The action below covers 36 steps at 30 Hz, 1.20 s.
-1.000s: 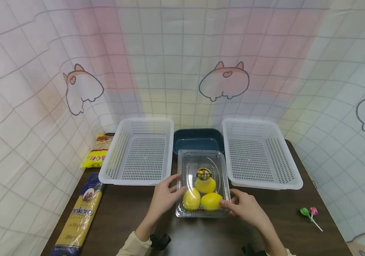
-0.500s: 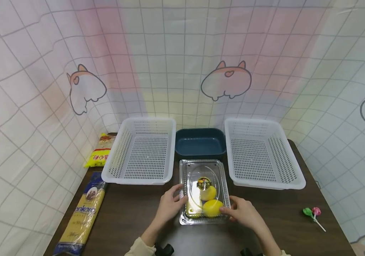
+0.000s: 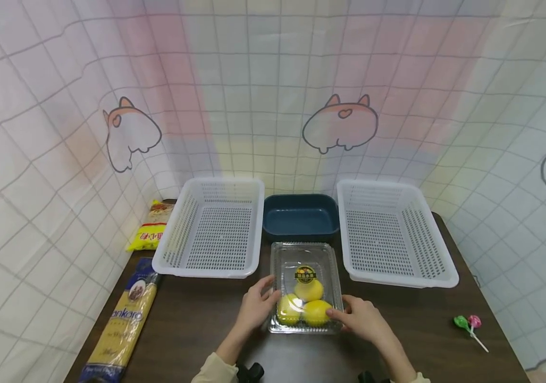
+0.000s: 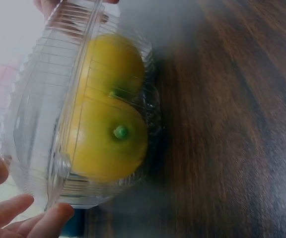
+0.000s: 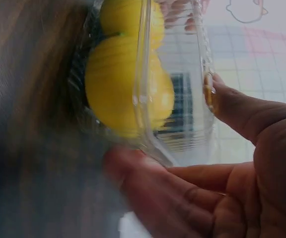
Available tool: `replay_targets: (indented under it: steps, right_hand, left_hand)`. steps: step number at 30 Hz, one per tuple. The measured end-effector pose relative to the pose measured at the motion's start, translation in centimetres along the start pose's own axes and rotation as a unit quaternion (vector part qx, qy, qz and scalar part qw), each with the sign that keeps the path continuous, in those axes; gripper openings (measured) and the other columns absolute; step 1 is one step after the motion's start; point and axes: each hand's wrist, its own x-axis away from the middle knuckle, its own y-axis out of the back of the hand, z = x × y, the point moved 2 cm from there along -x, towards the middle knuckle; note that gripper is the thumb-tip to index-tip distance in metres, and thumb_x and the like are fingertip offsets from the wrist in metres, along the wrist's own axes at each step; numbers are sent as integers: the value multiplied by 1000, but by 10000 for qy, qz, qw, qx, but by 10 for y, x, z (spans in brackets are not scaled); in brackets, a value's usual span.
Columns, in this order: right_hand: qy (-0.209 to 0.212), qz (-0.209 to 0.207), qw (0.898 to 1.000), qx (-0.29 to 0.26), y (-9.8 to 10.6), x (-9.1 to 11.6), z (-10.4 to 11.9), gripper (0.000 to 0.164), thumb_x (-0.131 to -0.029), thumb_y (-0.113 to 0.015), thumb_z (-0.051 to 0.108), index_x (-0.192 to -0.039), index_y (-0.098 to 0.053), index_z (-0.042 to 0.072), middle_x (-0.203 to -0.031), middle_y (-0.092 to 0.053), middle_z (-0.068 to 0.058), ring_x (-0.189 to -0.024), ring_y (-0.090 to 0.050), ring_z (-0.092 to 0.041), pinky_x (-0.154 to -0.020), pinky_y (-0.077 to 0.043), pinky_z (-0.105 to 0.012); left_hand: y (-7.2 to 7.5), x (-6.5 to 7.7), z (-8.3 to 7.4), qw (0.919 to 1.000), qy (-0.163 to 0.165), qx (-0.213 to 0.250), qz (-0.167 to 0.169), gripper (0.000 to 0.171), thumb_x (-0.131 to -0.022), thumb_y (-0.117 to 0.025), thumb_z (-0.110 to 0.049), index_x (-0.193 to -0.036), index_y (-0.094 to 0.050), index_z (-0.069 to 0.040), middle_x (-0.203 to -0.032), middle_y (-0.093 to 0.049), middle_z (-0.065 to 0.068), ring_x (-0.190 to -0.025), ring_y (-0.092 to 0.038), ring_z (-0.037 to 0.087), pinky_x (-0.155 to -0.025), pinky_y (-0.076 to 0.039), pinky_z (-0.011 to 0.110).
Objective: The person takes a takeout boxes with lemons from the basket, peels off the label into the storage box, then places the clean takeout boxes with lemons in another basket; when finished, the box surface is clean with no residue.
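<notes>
Behind the clamshell (image 3: 286, 266) — blue dish (image 3: 300, 215).

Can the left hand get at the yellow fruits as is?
Probably not: the clear box looks shut, with the yellow fruits inside and the left hand touching only its outside.

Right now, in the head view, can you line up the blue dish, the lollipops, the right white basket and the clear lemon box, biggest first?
1. Right white basket
2. Clear lemon box
3. Blue dish
4. Lollipops, easily the smallest
</notes>
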Motion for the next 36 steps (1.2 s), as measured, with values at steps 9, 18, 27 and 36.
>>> replay_targets:
  steps: [9,18,27,36]
  right_hand:
    - [643,-442,9841,1594,36,-17,31,70,-82,-75,52,-130,-62,2,-86,-70,-2,-67,-59,-14,-56,-49,-32]
    - [2666,-28,9555,1261,51,-62,70,46,-90,-73,23,-129,-63,2,-107,-74,-11,-93,-68,-22,-83,-59,-39]
    - [2813,426,9461,1550,54,-99,96,41,-92,-70,19,-130,-64,5,-124,-71,-14,-109,-69,-27,-93,-58,-42]
    - [2809,1144,9365,1757,44,-117,102,42,-91,-72,18,-130,-64,5,-128,-69,-13,-115,-67,-29,-95,-58,-41]
  left_hand:
    - [1,-10,-8,10000,6,50,67,49,-96,-63,-14,-140,-51,3,-146,-51,28,-132,-54,45,-106,-50,48]
    - [0,-9,-9,9997,76,241,15,51,-97,-61,-14,-142,-48,4,-147,-48,30,-131,-54,47,-106,-49,49]
    - [-4,-1,0,9992,176,365,-20,50,-97,-62,-14,-141,-49,5,-146,-48,32,-131,-54,47,-105,-50,48]
    - [-2,2,-1,9992,217,349,8,50,-97,-61,-14,-141,-49,5,-147,-49,31,-131,-54,47,-106,-50,50]
